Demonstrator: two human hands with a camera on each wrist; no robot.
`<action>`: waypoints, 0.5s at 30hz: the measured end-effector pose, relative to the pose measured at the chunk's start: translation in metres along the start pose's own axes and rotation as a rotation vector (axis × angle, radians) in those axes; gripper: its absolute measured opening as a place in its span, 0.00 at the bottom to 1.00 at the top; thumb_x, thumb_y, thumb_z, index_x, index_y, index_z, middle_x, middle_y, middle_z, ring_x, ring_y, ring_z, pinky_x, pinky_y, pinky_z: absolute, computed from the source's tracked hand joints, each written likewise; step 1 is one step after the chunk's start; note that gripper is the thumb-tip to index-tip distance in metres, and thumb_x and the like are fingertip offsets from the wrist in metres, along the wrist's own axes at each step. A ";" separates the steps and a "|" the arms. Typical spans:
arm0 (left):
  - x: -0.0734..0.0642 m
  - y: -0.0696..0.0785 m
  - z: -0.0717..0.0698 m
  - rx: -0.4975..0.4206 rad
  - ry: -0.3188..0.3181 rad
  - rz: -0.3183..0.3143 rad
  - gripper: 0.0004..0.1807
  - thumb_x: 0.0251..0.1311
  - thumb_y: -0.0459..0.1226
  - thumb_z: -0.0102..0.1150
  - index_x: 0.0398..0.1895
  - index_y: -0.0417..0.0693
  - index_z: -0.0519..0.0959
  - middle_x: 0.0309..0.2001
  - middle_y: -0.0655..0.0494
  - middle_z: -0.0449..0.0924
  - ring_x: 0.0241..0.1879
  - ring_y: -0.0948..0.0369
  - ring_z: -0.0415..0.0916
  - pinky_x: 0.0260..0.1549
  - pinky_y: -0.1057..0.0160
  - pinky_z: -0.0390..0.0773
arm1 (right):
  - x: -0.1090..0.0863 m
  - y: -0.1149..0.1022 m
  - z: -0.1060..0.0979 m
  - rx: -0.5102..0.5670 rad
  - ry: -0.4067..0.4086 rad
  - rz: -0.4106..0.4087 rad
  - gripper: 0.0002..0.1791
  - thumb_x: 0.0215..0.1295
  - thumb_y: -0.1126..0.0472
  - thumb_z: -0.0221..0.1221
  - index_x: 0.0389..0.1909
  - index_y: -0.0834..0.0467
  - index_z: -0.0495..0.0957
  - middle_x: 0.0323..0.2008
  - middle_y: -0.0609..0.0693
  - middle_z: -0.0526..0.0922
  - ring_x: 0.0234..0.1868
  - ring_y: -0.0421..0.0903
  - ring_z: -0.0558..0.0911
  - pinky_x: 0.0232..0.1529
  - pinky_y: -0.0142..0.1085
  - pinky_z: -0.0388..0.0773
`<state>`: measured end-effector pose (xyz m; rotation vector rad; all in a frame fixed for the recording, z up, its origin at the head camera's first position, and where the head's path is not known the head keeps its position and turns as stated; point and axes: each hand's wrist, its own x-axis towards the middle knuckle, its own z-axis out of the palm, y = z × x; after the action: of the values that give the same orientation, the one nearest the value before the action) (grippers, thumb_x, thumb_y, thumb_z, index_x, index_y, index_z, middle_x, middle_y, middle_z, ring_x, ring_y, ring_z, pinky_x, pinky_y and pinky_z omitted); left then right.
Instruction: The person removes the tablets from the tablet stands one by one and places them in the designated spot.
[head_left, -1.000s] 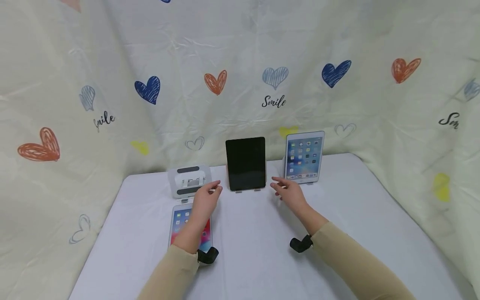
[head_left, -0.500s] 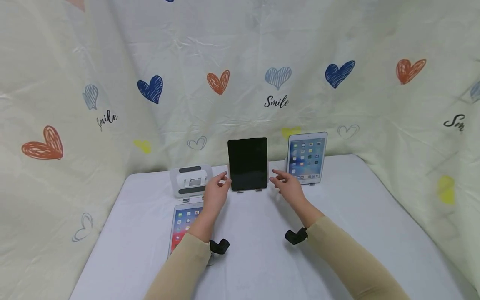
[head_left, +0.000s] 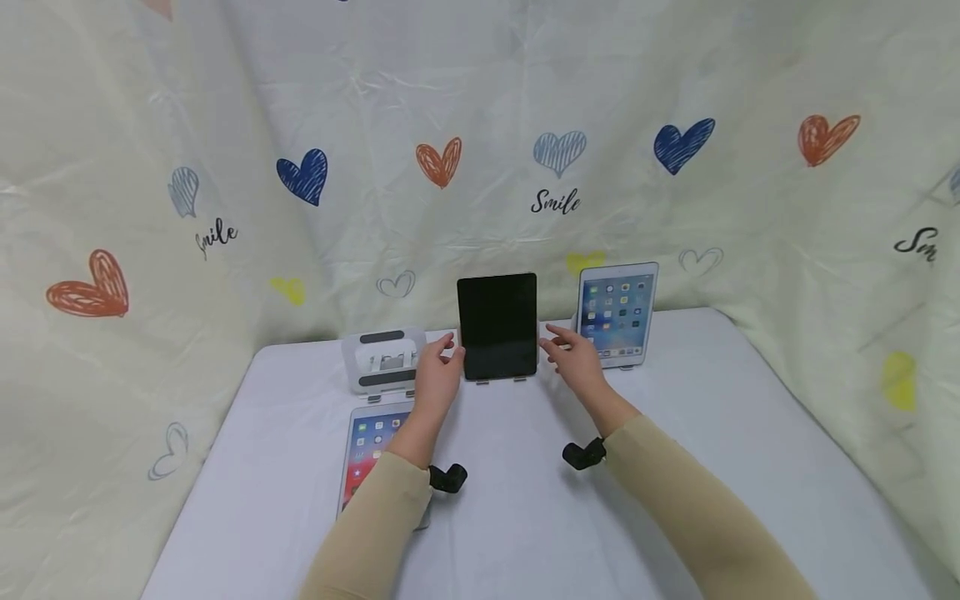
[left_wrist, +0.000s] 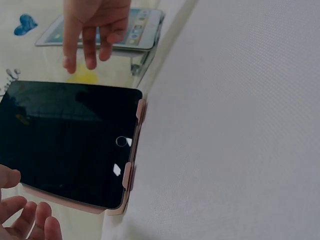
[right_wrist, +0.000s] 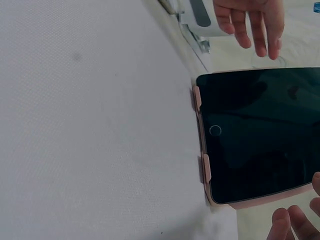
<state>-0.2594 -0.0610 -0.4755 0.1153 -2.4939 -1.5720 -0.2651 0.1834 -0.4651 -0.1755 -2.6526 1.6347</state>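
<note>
A black-framed tablet (head_left: 498,327) with a dark screen leans upright on a pink stand (left_wrist: 126,176) whose two small lips hold its lower edge. At the tablet's left side is my left hand (head_left: 438,372), its thumb tip right at the edge in the left wrist view and its fingers spread loosely. My right hand (head_left: 576,360) stands at the other side, thumb close to the right edge, fingers relaxed and apart from the tablet. Neither hand curls round it. The right fingers overlap the lower left of a white tablet (head_left: 617,312) in the head view.
The white tablet, its screen lit, leans on a stand at the back right. A bare white stand (head_left: 384,362) with dark pads is at the back left. Before it lies another lit tablet (head_left: 365,442), partly hidden by my left arm. A heart-printed curtain (head_left: 480,108) hangs behind the white table (head_left: 517,517).
My left hand has moved right and forward to the black tablet's left side. My right hand has edged forward beside its right side. The tablets have stayed in place.
</note>
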 end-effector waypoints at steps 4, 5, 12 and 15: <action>0.005 0.002 0.001 0.003 0.008 0.012 0.24 0.69 0.43 0.58 0.66 0.46 0.75 0.52 0.51 0.77 0.42 0.55 0.76 0.42 0.56 0.78 | 0.005 -0.002 0.001 -0.004 0.014 -0.003 0.28 0.73 0.50 0.57 0.71 0.50 0.69 0.54 0.58 0.78 0.47 0.56 0.82 0.38 0.37 0.80; 0.006 0.003 0.001 0.004 0.007 0.016 0.24 0.69 0.43 0.58 0.66 0.46 0.75 0.52 0.51 0.77 0.42 0.55 0.76 0.43 0.55 0.78 | 0.006 -0.002 0.001 -0.008 0.014 -0.002 0.28 0.73 0.50 0.57 0.71 0.50 0.69 0.54 0.58 0.78 0.47 0.57 0.82 0.38 0.37 0.79; 0.013 0.007 0.002 0.028 0.007 0.046 0.24 0.69 0.43 0.57 0.66 0.47 0.75 0.52 0.51 0.77 0.43 0.55 0.76 0.44 0.56 0.79 | 0.012 -0.007 0.003 -0.031 0.007 -0.009 0.29 0.73 0.47 0.56 0.72 0.48 0.67 0.54 0.56 0.77 0.48 0.57 0.81 0.42 0.40 0.80; 0.016 0.008 0.001 0.038 -0.007 0.050 0.24 0.70 0.43 0.57 0.67 0.49 0.74 0.52 0.52 0.76 0.44 0.56 0.76 0.42 0.57 0.79 | 0.014 -0.011 0.005 -0.016 0.019 -0.018 0.29 0.72 0.46 0.57 0.72 0.47 0.68 0.53 0.55 0.78 0.48 0.58 0.81 0.42 0.41 0.81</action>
<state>-0.2752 -0.0587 -0.4665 0.0521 -2.5128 -1.5088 -0.2800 0.1758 -0.4584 -0.1660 -2.6461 1.5991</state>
